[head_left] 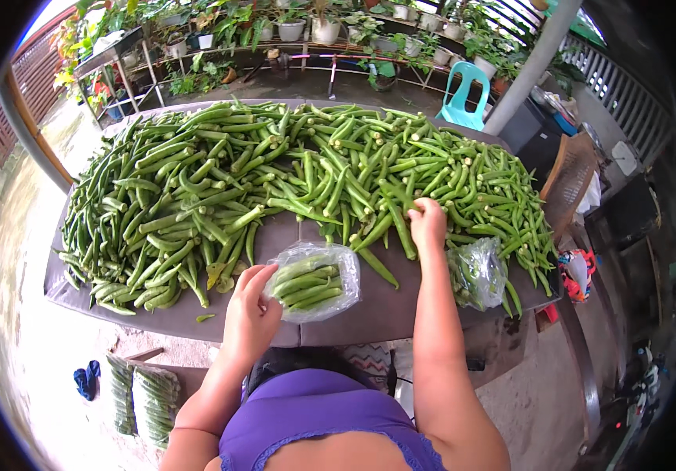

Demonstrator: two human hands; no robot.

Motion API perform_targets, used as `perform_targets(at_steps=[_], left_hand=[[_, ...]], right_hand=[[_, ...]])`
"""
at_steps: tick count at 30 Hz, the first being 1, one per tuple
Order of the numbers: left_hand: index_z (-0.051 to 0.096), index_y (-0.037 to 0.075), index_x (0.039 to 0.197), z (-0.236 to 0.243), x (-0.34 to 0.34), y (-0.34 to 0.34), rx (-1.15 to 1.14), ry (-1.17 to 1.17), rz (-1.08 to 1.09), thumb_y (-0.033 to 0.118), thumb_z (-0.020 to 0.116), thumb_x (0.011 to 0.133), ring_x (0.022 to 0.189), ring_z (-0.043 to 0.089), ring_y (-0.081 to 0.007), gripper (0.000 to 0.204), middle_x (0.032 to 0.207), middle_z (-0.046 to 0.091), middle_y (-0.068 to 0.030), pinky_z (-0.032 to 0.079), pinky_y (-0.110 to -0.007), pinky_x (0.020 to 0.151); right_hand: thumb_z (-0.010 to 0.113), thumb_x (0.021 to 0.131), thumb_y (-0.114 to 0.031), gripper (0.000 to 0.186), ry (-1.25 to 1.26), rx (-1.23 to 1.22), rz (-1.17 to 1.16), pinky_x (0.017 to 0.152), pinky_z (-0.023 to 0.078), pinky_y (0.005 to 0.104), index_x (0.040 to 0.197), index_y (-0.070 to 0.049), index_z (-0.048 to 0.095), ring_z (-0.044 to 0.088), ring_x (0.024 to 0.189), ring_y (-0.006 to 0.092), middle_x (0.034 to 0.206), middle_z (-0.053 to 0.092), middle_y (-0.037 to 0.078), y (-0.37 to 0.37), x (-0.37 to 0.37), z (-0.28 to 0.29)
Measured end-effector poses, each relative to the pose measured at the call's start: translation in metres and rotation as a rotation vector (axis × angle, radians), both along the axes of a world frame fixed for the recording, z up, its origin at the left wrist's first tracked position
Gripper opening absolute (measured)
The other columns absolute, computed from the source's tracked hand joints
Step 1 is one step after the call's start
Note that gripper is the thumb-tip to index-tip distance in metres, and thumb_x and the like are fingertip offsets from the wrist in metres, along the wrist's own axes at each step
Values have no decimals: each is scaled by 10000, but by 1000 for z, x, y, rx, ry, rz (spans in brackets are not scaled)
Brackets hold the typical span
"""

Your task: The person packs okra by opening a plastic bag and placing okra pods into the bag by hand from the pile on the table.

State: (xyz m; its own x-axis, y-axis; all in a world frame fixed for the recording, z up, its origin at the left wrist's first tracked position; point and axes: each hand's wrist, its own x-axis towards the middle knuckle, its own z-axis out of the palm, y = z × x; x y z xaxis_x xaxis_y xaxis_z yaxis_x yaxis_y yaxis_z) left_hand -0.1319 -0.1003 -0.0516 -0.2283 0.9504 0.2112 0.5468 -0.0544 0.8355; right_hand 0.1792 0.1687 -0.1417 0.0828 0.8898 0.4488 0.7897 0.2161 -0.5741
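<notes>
A big heap of green okra (189, 180) spreads over a dark grey padded tabletop (385, 314). Close to me lies a clear plastic bag (351, 275) with several okra pods (306, 286) lined up inside. My left hand (253, 310) is closed at the left edge of this bag, thumb and fingers gripping the plastic. My right hand (430, 225) reaches into the right part of the heap, its fingertips closed on an okra pod (394, 192). Part of that pod is hidden among the others.
Another clear plastic bag (478, 275) rests on okra at the right. Filled bags of okra (146, 396) lie below, left of me. Beyond the table stand a turquoise chair (466, 94), a grey post (534, 67) and potted plants (325, 30) on racks.
</notes>
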Motion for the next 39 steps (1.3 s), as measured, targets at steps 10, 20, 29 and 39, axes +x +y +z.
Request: perform_targets(at_steps=[10, 20, 29, 39], left_hand=[[628, 31, 1303, -16, 0, -4, -19, -38, -73, -17, 613, 798, 649, 546, -84, 508, 1219, 601, -116, 467, -240, 608], [583, -50, 1324, -9, -5, -4, -69, -242, 7, -36, 559, 770, 630, 543, -127, 554, 1277, 609, -144, 473, -277, 618], [586, -45, 1323, -13, -1, 2, 7, -222, 29, -62, 550, 778, 611, 533, -118, 546, 1313, 597, -145, 470, -271, 605], [607, -24, 1293, -11, -3, 2, 51, -117, 23, -71, 543, 770, 623, 568, -158, 529, 1283, 618, -151, 493, -289, 627]], right_hand=[[705, 902, 23, 208, 789, -483, 797, 727, 506, 230, 1081, -35, 616, 609, 800, 67, 946, 665, 3, -165, -108, 89], [665, 806, 61, 231, 188, -79, 858, 689, 527, 404, 1029, 0, 666, 656, 787, 337, 885, 664, 147, -169, -98, 99], [603, 808, -16, 291, -467, 132, 803, 733, 527, 389, 1059, -60, 743, 613, 855, 273, 883, 643, 76, -160, -125, 111], [651, 791, -27, 208, -434, -23, 838, 800, 512, 420, 987, -20, 718, 599, 895, 323, 893, 644, 108, -158, -132, 88]])
